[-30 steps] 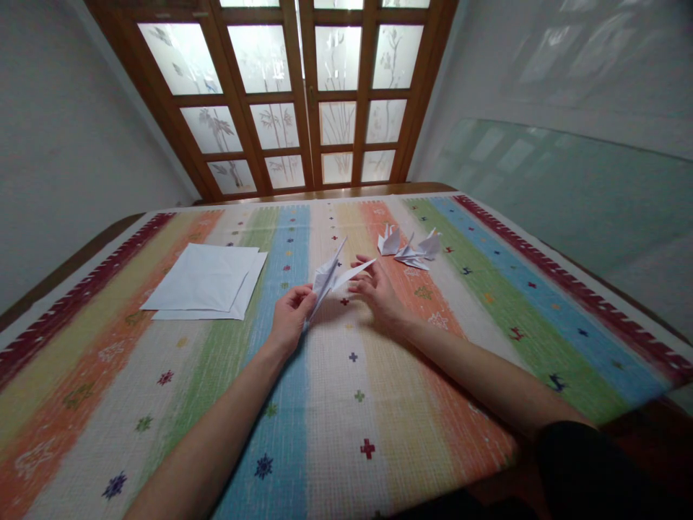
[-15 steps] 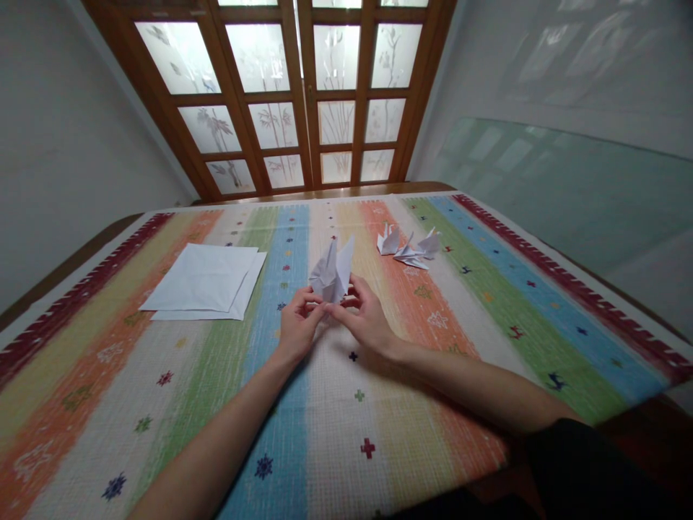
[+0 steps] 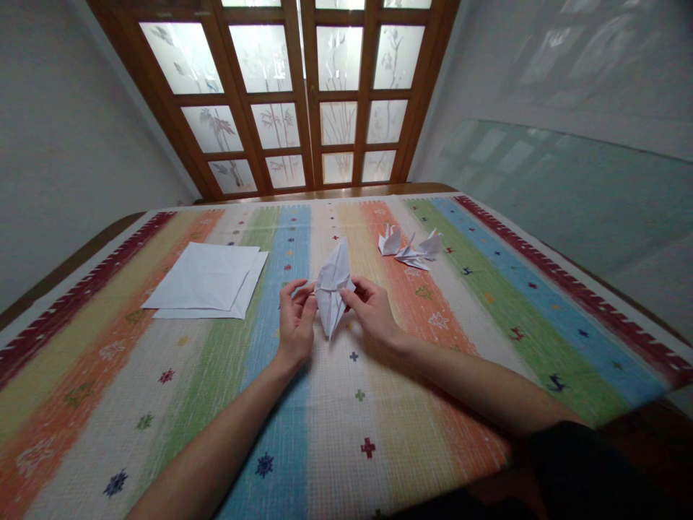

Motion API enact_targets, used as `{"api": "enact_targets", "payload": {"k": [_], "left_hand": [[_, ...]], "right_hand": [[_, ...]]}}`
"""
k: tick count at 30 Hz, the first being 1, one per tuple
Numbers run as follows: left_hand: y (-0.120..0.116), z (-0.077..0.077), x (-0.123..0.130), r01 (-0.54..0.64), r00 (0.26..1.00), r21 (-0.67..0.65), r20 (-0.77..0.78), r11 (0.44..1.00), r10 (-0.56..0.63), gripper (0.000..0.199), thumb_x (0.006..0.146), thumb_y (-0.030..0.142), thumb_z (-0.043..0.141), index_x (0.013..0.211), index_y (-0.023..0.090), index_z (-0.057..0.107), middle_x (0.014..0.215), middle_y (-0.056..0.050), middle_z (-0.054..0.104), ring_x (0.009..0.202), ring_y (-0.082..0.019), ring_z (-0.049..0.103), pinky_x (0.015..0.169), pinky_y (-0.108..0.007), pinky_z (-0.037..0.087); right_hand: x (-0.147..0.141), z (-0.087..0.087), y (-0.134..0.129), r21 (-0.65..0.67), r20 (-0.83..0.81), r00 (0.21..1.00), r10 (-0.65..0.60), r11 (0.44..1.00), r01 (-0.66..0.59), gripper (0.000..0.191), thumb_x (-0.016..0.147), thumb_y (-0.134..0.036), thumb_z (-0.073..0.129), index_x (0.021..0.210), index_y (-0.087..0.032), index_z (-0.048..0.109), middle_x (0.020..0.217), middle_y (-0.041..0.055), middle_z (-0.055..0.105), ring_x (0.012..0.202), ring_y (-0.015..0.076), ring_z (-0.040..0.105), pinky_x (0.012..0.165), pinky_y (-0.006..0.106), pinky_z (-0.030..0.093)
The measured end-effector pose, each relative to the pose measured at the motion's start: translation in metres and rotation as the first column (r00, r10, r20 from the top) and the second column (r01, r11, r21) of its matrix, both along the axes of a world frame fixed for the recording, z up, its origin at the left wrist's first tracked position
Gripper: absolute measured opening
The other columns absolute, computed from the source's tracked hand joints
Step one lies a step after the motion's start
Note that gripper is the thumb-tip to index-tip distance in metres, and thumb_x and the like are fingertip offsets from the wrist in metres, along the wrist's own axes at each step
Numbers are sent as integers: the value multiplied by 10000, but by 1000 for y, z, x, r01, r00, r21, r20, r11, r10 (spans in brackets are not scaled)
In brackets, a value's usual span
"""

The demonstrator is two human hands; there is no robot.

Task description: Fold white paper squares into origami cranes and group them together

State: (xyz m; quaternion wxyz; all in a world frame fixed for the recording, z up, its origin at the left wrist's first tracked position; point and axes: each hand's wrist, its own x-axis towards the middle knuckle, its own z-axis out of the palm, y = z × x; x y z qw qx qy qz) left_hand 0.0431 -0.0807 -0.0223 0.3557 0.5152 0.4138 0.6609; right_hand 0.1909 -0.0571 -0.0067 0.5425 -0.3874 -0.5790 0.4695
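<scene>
Right hand (image 3: pixel 373 310): bare, thumb laid on the near face of the folded paper (image 3: pixel 332 283) and fingers behind its right edge, pinching it. Left hand (image 3: pixel 295 323): bare, fingers curled, thumb tip at the paper's left edge; whether it grips or only touches, cannot be told. Folded paper: white, one piece, creased, narrow and pointed at its far and near ends, a fold across the middle; held upright between the hands, over the centre of the table. Dark sleeve (image 3: pixel 587 466): one, on the right arm, near right.

Paper sheets (image 3: pixel 199 278): white, flat, stacked out of line, left of the hands; the lower one shows along the right and near edges. Paper cranes (image 3: pixel 418 254): white, a small cluster, far right of the hands, wings and points overlapping.

Tablecloth (image 3: pixel 336 426): striped in cream, blue, green, yellow and orange, dark red bands toward both sides; printed with crosses, snowflakes, trees and deer. Table (image 3: pixel 123 223): wooden, rim bare at the far and left edges.

Doors (image 3: pixel 303 133): brown wood, far side, frosted panes with plant designs, lit from behind. Walls (image 3: pixel 59 115): pale, left and right. Panel (image 3: pixel 546 184): pale green, glossy, on the right wall, with reflections of panes.
</scene>
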Motion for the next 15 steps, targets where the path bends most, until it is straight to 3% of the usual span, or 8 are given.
{"api": "enact_targets", "payload": {"k": [5,9,11,15], "left_hand": [[6,6,-2,89,993,-163,95,983,-74,473,749,527,709,1053,177,617,936,-72,699,818,-181,655,724,-287,509],[8,6,-4,193,968,-231,206,954,-146,528,804,653,553,961,162,673,878,-71,703,774,-187,647,678,-297,498],[10,6,-4,171,978,-267,160,948,-131,477,800,608,587,949,163,670,817,-51,685,723,-169,625,645,-280,484],[13,4,-7,-22,992,-260,-127,965,-12,386,791,434,658,1067,168,612,890,-49,648,720,-151,589,630,-263,463]], "right_hand": [[1,-2,2,-53,-45,997,68,996,-70,269,754,-421,682,897,-193,666,731,-1,655,602,129,566,582,266,477],[1,-1,3,-101,-83,992,97,989,-105,270,741,-400,689,912,-194,649,744,-1,657,620,131,578,603,275,490],[0,-4,4,-144,-111,988,108,982,-123,304,721,-380,695,951,-197,616,759,-2,658,632,134,594,607,278,501],[1,-14,5,-272,-89,995,37,960,-60,559,708,-278,656,1220,-227,440,755,-37,638,576,136,610,554,270,498]]}}
